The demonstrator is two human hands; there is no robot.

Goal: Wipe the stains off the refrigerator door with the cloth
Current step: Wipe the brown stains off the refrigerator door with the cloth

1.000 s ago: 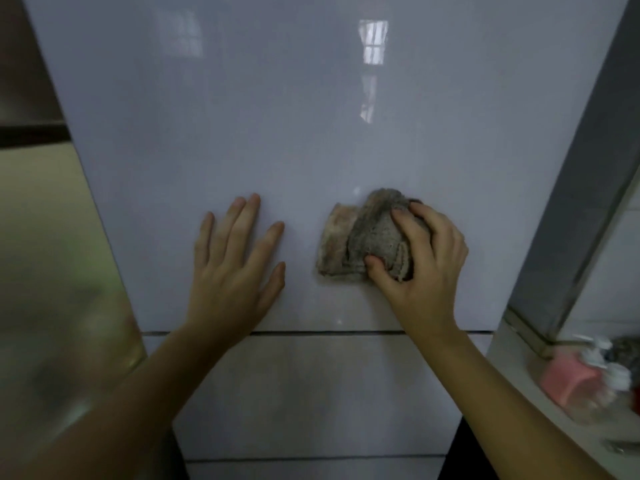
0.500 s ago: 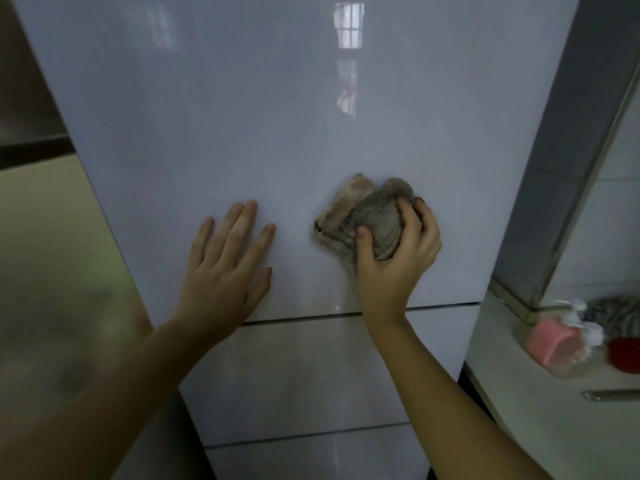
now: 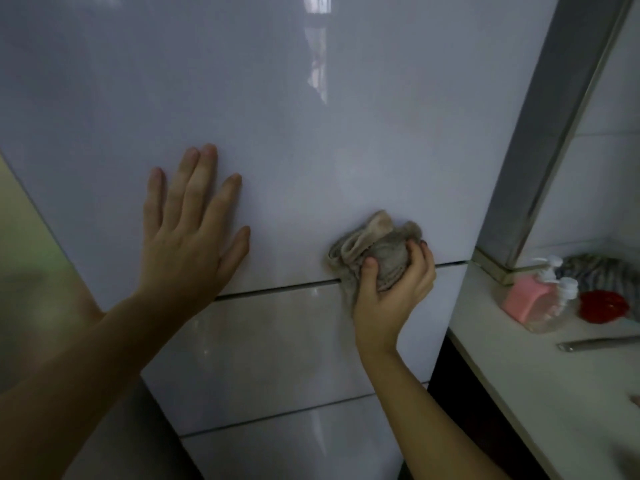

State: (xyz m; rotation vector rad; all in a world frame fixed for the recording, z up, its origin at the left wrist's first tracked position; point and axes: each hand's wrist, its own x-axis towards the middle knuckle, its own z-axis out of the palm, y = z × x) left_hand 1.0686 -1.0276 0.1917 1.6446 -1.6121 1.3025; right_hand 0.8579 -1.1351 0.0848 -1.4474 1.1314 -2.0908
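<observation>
The glossy white refrigerator door (image 3: pixel 277 116) fills most of the view. My left hand (image 3: pixel 192 233) lies flat on it, fingers spread, holding nothing. My right hand (image 3: pixel 394 289) grips a bunched grey-beige cloth (image 3: pixel 370 247) and presses it against the door's lower right part, right over the dark seam above the drawer panel (image 3: pixel 277 344). No stain stands out on the shiny surface; I only make out window reflections near the top.
A white counter (image 3: pixel 540 382) adjoins the refrigerator on the right. On it stand a pink soap pump bottle (image 3: pixel 530 299), a red dish (image 3: pixel 602 306), a striped cloth (image 3: pixel 595 271) and a knife (image 3: pixel 595 342). A grey metal post (image 3: pixel 554 126) rises beside the door.
My right hand has carried the cloth down and to the right, from mid-door to the seam at the door's lower edge. My left hand has stayed flat on the door.
</observation>
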